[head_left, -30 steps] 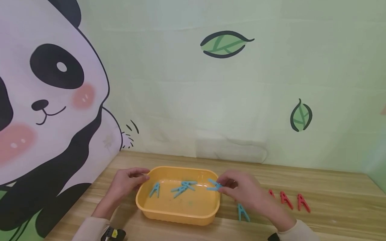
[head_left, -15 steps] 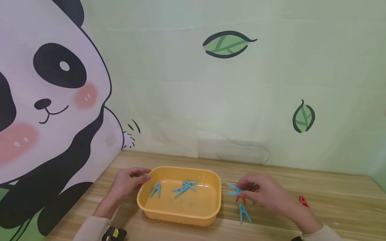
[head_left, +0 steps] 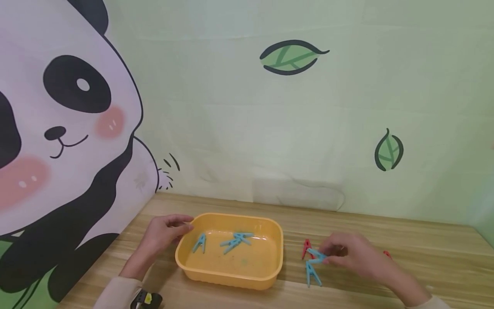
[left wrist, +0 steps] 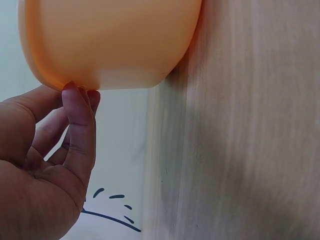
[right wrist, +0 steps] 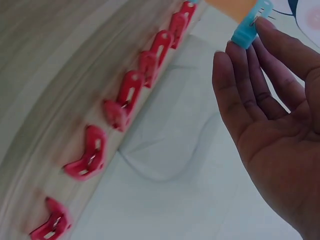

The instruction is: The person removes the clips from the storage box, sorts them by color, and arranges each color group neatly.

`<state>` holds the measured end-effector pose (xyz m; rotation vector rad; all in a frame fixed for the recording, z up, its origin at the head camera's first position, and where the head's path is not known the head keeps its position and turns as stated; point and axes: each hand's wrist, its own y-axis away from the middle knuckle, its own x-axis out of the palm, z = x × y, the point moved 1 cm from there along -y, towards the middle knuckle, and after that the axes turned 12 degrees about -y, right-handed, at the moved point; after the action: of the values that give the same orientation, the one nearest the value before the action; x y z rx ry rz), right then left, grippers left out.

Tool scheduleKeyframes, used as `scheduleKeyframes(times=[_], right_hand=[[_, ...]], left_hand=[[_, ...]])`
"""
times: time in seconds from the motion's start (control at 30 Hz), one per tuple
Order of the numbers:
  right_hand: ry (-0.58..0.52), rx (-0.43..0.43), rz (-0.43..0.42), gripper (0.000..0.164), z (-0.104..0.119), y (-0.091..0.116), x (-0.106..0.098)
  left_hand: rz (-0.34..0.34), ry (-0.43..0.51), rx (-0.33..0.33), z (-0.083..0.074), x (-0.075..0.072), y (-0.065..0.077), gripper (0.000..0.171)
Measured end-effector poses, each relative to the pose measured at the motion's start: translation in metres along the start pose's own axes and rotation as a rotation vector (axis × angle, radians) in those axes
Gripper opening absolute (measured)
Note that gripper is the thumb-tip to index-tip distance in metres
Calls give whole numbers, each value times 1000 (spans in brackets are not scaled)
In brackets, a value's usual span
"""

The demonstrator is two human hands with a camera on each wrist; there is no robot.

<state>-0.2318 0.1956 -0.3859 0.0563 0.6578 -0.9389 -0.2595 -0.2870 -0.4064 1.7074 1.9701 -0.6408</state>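
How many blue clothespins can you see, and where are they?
5. The yellow tray holds a lone blue clothespin and an overlapping pair; a fourth lies on the table; a fifth is in the right hand. The hand could hide another.

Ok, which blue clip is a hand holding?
The blue clip pinched in the right hand, beside the yellow tray; three others lie inside the tray, another on the table.
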Motion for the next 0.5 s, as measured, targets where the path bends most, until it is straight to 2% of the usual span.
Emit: scheduleKeyframes(times=[0.3, 0.5], right_hand=[[-42, 137, 93, 8, -11, 8, -11], [-50, 166, 129, 9, -16, 13, -15]], left_hand=[[7, 1, -2, 0, 0, -1, 29], [8, 1, -2, 0, 0, 0, 30]])
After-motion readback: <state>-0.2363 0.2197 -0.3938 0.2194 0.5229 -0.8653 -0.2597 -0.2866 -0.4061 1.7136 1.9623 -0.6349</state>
